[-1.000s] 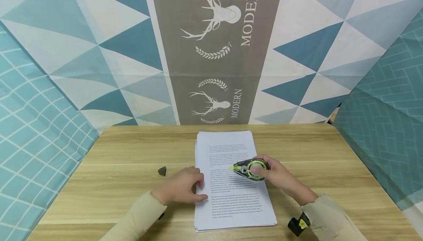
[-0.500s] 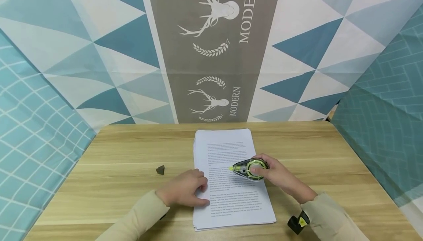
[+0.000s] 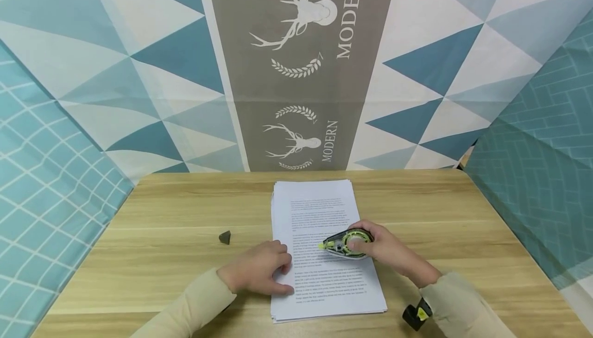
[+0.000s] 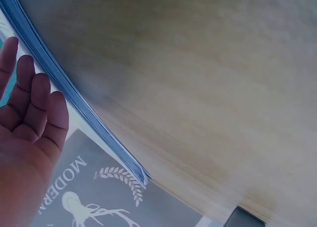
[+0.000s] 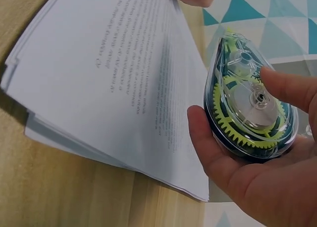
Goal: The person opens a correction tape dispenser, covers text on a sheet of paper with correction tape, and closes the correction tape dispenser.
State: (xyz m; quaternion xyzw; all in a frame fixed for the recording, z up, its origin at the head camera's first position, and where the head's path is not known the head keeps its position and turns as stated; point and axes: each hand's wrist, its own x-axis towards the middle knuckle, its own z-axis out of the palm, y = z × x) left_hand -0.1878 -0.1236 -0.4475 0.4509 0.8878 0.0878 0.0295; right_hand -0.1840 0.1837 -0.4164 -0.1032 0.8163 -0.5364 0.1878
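While the L hand [image 3: 257, 268] lies w/ loose fingers at the L edge of the paper stack [image 3: 324, 286], I see the R hand [image 3: 386, 249] pinching 1 tape dispenser [image 3: 340, 246] over the printed pg, tip pointing L.

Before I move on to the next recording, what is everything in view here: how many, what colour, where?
correction tape: one, clear, black and yellow-green, over the paper stack
paper stack: one, white with dark print, middle of the table
table: one, light wood, under the paper stack
angular piece: one, dark, on the table left of the paper stack
backdrop: one, grey, blue and white, behind the table
left cloth: one, light blue, far left
right cloth: one, teal, far right
device: one, black and yellow, lower right
sleeves: two, beige, lower left and right
left hand: one, bare, at the paper stack's left edge
right hand: one, bare, holding the correction tape
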